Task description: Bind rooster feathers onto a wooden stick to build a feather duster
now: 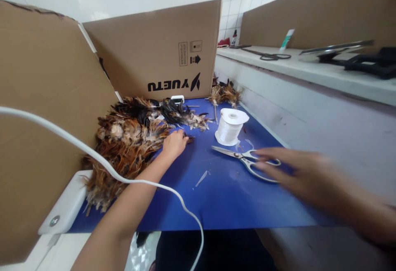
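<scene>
My left hand has its fingers closed at the right edge of a big heap of brown and orange feathers. A brown feather tip sticks out past the fingers. Blurred by motion, my right hand has fingers and thumb apart around the handle end of the scissors; whether it touches them I cannot tell. The scissors lie on the blue table surface, slightly spread, blades to the left. Just behind them stands a white spool of ribbon.
A white cable hangs across the view above my left forearm. Cardboard panels wall the left and back. Black feathers, another feather bunch and a white power bank are on the table. Black scissors lie on the right ledge.
</scene>
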The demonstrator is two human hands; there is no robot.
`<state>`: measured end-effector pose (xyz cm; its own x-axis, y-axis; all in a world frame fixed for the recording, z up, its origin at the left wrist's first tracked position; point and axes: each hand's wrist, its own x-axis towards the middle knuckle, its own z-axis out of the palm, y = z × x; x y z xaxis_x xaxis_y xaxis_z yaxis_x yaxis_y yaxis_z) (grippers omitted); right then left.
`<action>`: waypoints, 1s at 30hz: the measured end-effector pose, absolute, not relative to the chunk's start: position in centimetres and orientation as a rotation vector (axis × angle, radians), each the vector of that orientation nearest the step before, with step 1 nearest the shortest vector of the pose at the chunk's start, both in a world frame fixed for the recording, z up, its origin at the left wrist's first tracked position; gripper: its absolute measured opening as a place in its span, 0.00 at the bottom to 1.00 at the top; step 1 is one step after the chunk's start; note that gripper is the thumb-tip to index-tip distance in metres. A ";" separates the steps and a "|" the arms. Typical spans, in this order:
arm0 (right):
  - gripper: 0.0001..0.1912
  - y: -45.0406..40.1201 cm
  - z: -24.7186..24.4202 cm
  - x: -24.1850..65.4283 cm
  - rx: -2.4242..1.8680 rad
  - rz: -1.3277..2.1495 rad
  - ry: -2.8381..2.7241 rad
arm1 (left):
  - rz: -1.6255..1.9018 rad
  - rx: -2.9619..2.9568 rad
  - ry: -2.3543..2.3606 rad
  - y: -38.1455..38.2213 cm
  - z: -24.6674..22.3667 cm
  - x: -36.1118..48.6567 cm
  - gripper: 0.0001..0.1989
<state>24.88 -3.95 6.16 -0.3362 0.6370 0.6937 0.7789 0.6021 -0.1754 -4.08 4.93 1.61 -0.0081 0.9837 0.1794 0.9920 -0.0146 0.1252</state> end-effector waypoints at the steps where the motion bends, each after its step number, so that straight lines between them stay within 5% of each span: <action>1: 0.08 -3.7 5.6 23.4 -1.074 -0.117 -2.226 | -0.339 -2.166 -2.154 5.3 2.3 -4.3 0.17; 5: 0.09 -1.6 2.1 16.5 -0.964 0.294 -2.480 | -0.296 -2.169 -2.005 8.1 4.8 -5.7 0.19; 20: 0.14 0.7 -2.8 14.4 -0.797 0.190 -2.448 | -0.164 -2.305 -1.858 26.4 2.9 -4.7 0.19; 30: 0.11 1.1 -2.7 14.3 -0.810 0.259 -2.497 | -0.059 -2.232 -1.928 29.7 -0.1 -4.7 0.18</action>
